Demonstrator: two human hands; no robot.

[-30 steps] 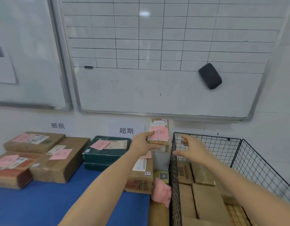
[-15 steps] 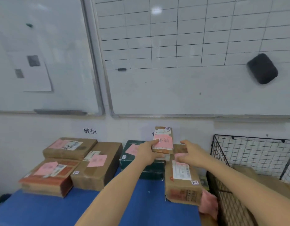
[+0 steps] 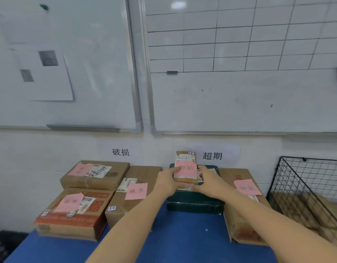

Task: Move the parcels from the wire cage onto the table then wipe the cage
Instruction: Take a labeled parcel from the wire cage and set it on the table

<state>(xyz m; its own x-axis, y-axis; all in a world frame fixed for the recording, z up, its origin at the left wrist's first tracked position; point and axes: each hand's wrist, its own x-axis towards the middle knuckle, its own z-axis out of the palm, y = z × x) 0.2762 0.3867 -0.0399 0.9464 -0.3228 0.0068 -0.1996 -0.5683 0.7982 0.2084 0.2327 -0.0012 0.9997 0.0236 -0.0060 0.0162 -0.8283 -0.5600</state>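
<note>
Cardboard parcel point(image 3: 185, 168) with pink note, gripped by left hand point(image 3: 166, 180) and right hand point(image 3: 209, 180) over a green box point(image 3: 194, 204); wire cage point(image 3: 304, 179) at right.

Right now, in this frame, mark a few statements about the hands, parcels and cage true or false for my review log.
1. Both the left hand and right hand grip the small parcel with a pink note. True.
2. That parcel is inside the wire cage. False: it is over the dark green box, left of the cage.
3. The wire cage is empty. False: brown cartons show through its mesh.
4. The table top is blue. True.
</note>
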